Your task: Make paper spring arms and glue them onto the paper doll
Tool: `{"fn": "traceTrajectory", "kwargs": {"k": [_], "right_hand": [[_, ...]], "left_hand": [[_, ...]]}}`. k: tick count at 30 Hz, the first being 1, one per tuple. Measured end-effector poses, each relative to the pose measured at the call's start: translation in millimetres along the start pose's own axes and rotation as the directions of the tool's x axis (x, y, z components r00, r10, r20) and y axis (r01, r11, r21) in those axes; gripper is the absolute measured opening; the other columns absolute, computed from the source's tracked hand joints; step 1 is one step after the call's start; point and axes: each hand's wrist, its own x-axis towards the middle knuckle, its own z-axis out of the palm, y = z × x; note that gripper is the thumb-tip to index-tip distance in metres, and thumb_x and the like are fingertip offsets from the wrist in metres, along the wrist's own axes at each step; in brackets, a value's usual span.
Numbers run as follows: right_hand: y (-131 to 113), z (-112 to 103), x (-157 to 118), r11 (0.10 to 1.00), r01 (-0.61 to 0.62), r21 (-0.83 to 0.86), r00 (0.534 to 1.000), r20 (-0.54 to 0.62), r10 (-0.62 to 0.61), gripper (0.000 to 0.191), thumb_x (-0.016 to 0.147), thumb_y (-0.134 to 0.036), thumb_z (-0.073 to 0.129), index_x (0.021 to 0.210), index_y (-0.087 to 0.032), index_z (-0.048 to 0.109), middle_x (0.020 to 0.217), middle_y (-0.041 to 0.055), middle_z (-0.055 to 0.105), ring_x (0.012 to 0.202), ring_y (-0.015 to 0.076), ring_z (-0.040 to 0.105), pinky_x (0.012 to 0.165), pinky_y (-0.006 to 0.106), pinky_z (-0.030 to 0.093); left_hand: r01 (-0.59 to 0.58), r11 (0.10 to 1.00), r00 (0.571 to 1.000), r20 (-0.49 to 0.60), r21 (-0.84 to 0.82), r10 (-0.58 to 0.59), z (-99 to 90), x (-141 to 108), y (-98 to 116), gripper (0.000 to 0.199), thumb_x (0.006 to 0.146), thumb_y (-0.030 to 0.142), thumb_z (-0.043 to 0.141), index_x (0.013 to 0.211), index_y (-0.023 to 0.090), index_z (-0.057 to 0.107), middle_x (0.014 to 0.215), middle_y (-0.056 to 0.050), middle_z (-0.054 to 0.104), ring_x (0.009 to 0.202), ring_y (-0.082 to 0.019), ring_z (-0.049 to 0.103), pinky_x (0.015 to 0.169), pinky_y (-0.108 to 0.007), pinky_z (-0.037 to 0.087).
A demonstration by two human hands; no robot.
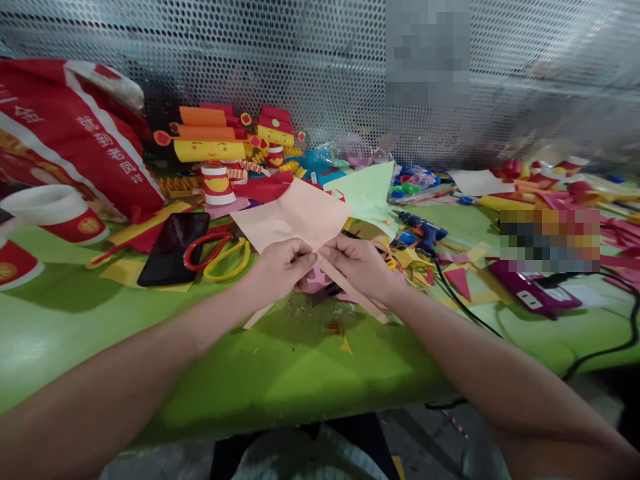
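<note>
both bare hands pinch the peach paper (295,213) at its near corner, thumbs pressed against curled fingers, the two grips almost meeting. the left hand (286,265) has its knuckles up and its thumb pointing inward; the right hand (359,265) mirrors it, fingers folded under. both wrists look nearly straight, and the bare forearms slant in over the near edge of the green table (210,373), converging on the sheet. the paper is held in front of the person, midway between the table's left and right edges, its broad part spreading toward the far edge while narrow peach strips angle down below each hand. scissor handles (216,257), one red loop and one yellow, lie just left of the left hand, with a black phone (173,250) beyond them. a pale green sheet (367,190) sits behind the peach one. past the right hand are paper scraps (415,259) and a blue glue gun (425,231); toward the far left corner, a big red bag (85,133) and paper figures (213,150) stand.
</note>
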Motion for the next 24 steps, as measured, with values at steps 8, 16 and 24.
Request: {"fn": "traceTrajectory", "kwargs": {"k": [8,16,24], "right_hand": [[10.9,-11.9,8.0,0.956,0.064,0.286,0.980,0.162,-0.114,0.015,0.069,-0.022,0.060,0.084,-0.019,0.060,0.077,0.0005,0.064,0.061,0.0091,0.056,0.054,0.022,0.046],[13.2,-11.4,3.4,0.923,0.372,-0.098,0.927,0.097,-0.363,0.014,0.076,-0.013,0.053,0.081,-0.019,0.065,0.081,0.0026,0.069,0.074,0.0124,0.061,0.067,0.025,0.047],[13.0,-12.6,2.8,0.868,0.455,-0.199,0.890,0.055,-0.453,0.017,0.081,-0.020,0.049,0.080,-0.021,0.066,0.085,0.0049,0.071,0.079,0.0144,0.064,0.069,0.027,0.049]], "left_hand": [[0.105,0.981,0.992,0.092,-0.166,-0.090,-6.9,2.3,2.4,0.015,0.084,0.017,0.045,0.069,0.016,0.050,0.047,0.005,0.052,0.040,-0.007,0.050,0.043,-0.017,0.041],[0.181,0.965,0.977,0.142,-0.187,-0.156,-7.5,3.3,2.9,0.020,0.085,0.017,0.046,0.065,0.016,0.051,0.046,0.005,0.051,0.040,-0.007,0.051,0.043,-0.017,0.041],[0.192,0.938,0.976,0.159,-0.290,-0.150,-7.6,4.0,3.7,0.014,0.080,0.014,0.048,0.067,0.015,0.054,0.050,0.004,0.052,0.041,-0.006,0.048,0.046,-0.019,0.043]]}}
